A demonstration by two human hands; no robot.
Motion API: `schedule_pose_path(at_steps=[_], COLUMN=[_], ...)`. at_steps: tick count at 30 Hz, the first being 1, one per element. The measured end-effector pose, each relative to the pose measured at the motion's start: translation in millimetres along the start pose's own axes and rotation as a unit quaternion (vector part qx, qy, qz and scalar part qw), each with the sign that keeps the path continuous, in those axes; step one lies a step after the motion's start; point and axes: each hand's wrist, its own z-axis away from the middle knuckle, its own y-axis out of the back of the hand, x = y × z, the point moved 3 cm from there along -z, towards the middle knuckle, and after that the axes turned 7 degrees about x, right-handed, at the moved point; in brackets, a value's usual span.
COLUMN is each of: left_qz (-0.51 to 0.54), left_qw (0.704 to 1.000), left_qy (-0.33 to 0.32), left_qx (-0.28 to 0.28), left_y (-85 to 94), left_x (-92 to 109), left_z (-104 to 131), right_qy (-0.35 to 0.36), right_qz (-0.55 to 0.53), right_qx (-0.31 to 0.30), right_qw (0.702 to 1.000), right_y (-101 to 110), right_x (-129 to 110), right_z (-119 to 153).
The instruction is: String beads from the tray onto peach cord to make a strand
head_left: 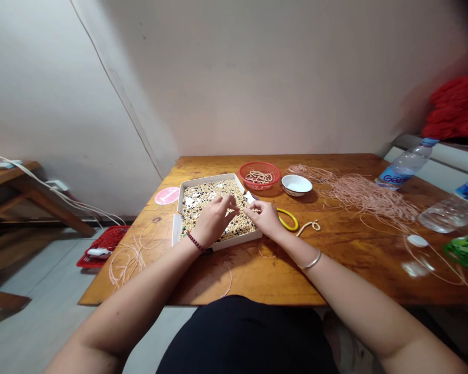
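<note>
A shallow white box [234,243] on the wooden table holds a layer of small cream, black and a few green beads [203,193]. Over the beads, my left hand [215,217] has its thumb and fingertips drawn together in a pinch. My right hand [265,217] is pinched too, close by at the box's right side, its fingertips facing the left ones. Whatever lies between the fingers is too small to make out. A short strand of cream beads [308,226] rests right of my right hand, beside a yellow ring [289,220].
Behind the box stand a red basket [259,186] with beaded strands and a white bowl [296,185]. Pink cords [374,197] spread across the right; more cords [128,262] lie at left. A plastic bottle [403,165] and a round pink sign [167,196] are also there.
</note>
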Motion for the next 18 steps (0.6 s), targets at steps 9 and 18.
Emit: schedule_pose_path(at_steps=[9,18], left_qz=[0.035,0.408], left_qw=[0.998,0.818], left_qy=[0.043,0.403], left_qx=[-0.008,-0.032], left_y=[-0.2,-11.6], left_x=[0,-19], left_z=[0,1], right_qy=[-0.01,0.004], right_qz=[-0.009,-0.038], right_qx=[-0.014,-0.015], right_qw=[1.0,0.999], right_y=[-1,-2], right_x=[0,0], right_z=[-1,-1])
